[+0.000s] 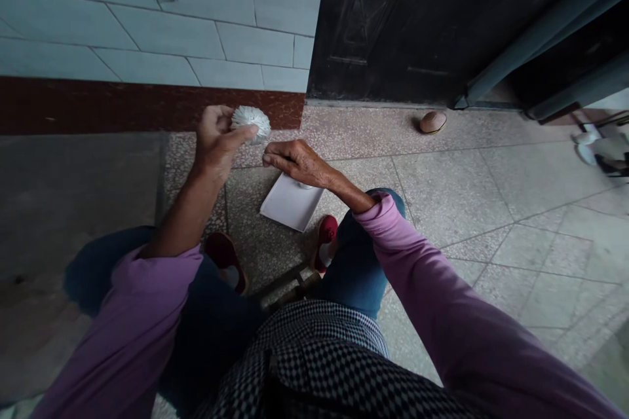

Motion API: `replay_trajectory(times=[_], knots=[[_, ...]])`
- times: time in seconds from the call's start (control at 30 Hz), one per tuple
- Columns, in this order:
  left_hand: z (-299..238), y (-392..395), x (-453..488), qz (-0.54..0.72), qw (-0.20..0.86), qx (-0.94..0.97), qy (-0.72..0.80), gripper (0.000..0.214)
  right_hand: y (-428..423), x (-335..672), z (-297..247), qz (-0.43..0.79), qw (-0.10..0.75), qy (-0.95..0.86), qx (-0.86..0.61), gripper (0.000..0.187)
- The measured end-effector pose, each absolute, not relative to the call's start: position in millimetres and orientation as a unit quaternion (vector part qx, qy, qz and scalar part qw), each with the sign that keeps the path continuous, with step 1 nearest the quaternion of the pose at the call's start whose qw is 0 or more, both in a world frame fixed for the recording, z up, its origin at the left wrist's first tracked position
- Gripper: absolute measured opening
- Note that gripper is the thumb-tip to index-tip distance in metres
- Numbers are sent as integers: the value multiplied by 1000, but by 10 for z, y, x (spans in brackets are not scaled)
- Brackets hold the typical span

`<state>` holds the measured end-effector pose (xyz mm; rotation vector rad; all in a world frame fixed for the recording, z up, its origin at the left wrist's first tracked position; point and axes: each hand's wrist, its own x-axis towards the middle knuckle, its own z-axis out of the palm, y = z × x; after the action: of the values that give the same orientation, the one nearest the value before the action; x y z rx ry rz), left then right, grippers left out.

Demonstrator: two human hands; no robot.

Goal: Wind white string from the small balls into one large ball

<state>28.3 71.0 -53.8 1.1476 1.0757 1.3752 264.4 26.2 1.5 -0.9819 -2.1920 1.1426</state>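
Holding a white pleated ball (249, 119) up in head view, the person's L hand (212, 139) grips it btwn thumb & fingers, thumb across the lower front, fingers at its L side. Ball is above the floor (442, 190), in front of the dark red skirting (147, 106) as seen. R hand (302, 165) hangs just beside, below & R of ball, apart from it; fingers curled in, thumb pressed to forefinger, can't tell if anything thin is pinched there. White tray (289, 206) on floor under R hand, btwn the feet; small whitish item (305, 186) at its upper edge, mostly hidden by that hand, too unclear to ID. Red shoes (327, 230) either side of tray. Person wears purple sleeves (417, 262), blue trousers (361, 262), b/w checked garment (314, 340). Pinkish round obj. (433, 122) on floor nr dark door (383, 26), well R of hands. Pale tiled wall (162, 33) beyond, upper L.
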Motion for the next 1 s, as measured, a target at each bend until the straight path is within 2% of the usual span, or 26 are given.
replay_trajectory(times=[0.07, 0.23, 0.37, 0.47, 0.6, 0.73, 0.87, 1.0], knots=[[-512, 663, 335, 550, 496, 503, 445, 85, 280, 2683, 68, 416, 272, -786, -367, 58], [-279, 453, 397, 434, 560, 581, 400, 62, 418, 2821, 170, 396, 369, -736, -408, 61], [-114, 318, 379, 370, 584, 616, 377, 53, 505, 2873, 166, 395, 399, -705, -433, 64], [-111, 308, 373, 391, 611, 590, 353, 51, 544, 2838, 104, 410, 397, -691, -445, 69], [-202, 400, 360, 490, 621, 503, 348, 57, 580, 2740, -14, 411, 395, -693, -441, 75], [-244, 495, 351, 545, 617, 459, 333, 68, 577, 2659, -130, 412, 345, -732, -419, 63], [-298, 573, 317, 554, 610, 463, 328, 62, 528, 2638, -202, 404, 302, -762, -406, 43], [-411, 659, 267, 573, 575, 459, 361, 72, 427, 2641, -183, 399, 259, -790, -387, 41]])
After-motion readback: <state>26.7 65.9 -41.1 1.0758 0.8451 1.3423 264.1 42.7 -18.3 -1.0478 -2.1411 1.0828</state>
